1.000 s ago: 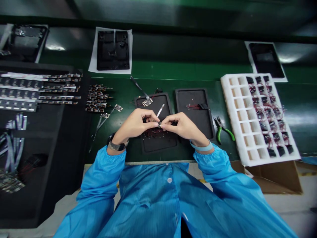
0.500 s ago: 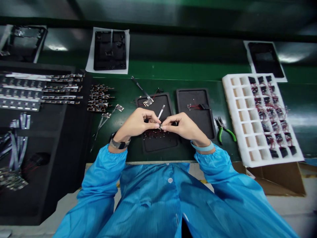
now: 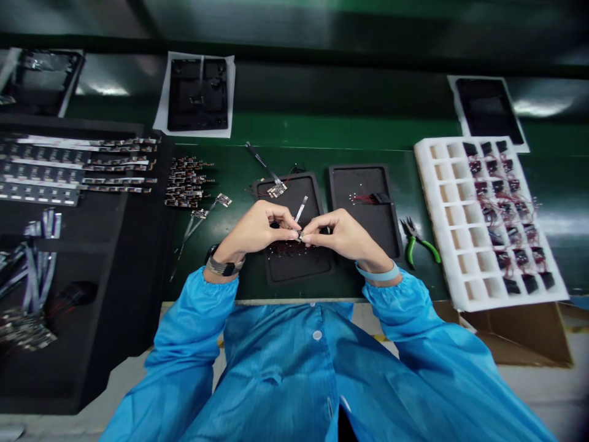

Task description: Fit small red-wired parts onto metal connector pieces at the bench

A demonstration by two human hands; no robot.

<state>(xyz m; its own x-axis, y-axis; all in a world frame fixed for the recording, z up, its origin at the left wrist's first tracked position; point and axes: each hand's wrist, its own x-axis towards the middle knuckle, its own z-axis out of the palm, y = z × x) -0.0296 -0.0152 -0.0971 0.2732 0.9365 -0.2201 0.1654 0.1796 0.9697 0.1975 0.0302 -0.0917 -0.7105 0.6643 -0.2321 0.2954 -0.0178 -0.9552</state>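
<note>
Left hand (image 3: 258, 228): pinching small part (image 3: 300, 236), fingers clamped together.
Right hand (image 3: 347, 237): pinching same part opposite, fingers likewise.
Small part: between both hands, above left tray (image 3: 299, 272).
Both hands: seemingly mid fine handling; next move calls for steady, light pressure.

To your right, green-handled pliers (image 3: 413, 235) lie just off the left edge of a white foam tray (image 3: 506, 301), which reaches the bench's (image 3: 255, 283) front edge above an open cardboard box (image 3: 529, 331). Along your bench's far side, three black tablet-shaped parts (image 3: 184, 113) rest on white sheets (image 3: 162, 118).
</note>
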